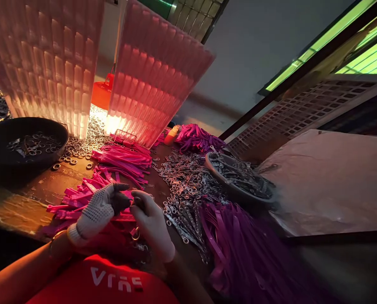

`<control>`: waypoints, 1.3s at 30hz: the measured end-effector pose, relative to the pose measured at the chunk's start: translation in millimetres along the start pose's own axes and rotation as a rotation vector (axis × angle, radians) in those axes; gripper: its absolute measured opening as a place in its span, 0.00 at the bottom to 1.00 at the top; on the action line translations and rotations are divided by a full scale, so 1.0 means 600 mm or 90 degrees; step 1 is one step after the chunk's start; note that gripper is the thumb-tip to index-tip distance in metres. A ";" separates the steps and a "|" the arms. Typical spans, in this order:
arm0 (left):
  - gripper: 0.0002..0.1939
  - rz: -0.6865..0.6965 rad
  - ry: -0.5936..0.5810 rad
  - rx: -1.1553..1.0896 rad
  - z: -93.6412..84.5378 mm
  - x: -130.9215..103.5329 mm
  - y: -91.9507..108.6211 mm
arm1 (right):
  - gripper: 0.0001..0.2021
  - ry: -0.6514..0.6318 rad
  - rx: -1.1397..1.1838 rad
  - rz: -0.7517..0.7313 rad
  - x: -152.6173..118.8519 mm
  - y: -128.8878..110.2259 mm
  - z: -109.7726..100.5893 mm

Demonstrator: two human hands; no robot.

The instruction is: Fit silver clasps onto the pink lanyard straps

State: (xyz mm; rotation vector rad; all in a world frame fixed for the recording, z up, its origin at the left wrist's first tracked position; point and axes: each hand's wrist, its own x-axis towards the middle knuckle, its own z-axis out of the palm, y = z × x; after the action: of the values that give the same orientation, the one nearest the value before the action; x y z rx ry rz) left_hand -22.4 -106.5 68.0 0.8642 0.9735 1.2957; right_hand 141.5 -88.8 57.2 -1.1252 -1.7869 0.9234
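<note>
My left hand (pixel 100 207), in a dotted white work glove with dark fingertips, is closed in a pinch. Facing it, my right hand (pixel 153 223) in a white glove has its fingers curled together as well. The fingertips nearly meet; whatever is between them is too small and dark to make out. A metal ring (pixel 135 233) shows just under my right hand; I cannot tell if it is attached to anything held. Beneath and behind both hands lie bright pink straps (pixel 77 196) in a pile. Metal clips with ring ends (pixel 185 223) lie right of my right hand.
A dark bowl (pixel 54 124) of metal rings stands left, near loose rings (pixel 77 143). Translucent ridged panels (pixel 157 80) flank a red lamp (pixel 102 93). A grey basin (pixel 261 194) holds metal clips. Purple straps (pixel 239 249) hang at right, near a pale wrapped block (pixel 330 181).
</note>
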 end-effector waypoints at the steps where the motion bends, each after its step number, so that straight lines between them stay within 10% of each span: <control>1: 0.24 0.006 0.000 0.020 0.000 -0.001 -0.002 | 0.15 -0.003 -0.009 0.006 -0.003 -0.002 0.000; 11: 0.19 -0.064 -0.003 -0.101 0.005 0.004 -0.042 | 0.13 0.034 -0.423 -0.203 -0.008 0.004 0.023; 18: 0.16 0.012 0.018 -0.015 -0.020 0.035 -0.031 | 0.13 -0.147 -0.205 0.012 0.059 0.011 -0.019; 21: 0.15 0.030 0.030 0.078 -0.044 0.058 -0.032 | 0.21 -0.142 -0.338 0.071 0.147 0.052 -0.063; 26: 0.09 -0.044 0.007 0.075 -0.072 0.072 -0.051 | 0.12 -0.379 -0.465 0.161 0.246 0.147 -0.075; 39: 0.12 -0.024 -0.014 -0.044 -0.083 0.080 -0.076 | 0.12 -0.357 -0.413 0.171 0.226 0.168 -0.044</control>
State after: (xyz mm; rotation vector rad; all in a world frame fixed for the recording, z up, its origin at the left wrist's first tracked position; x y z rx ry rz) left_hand -51.2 -63.8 3.4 0.8019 0.9179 1.2784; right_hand 162.3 75.1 13.1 -1.6527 -2.5518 0.8916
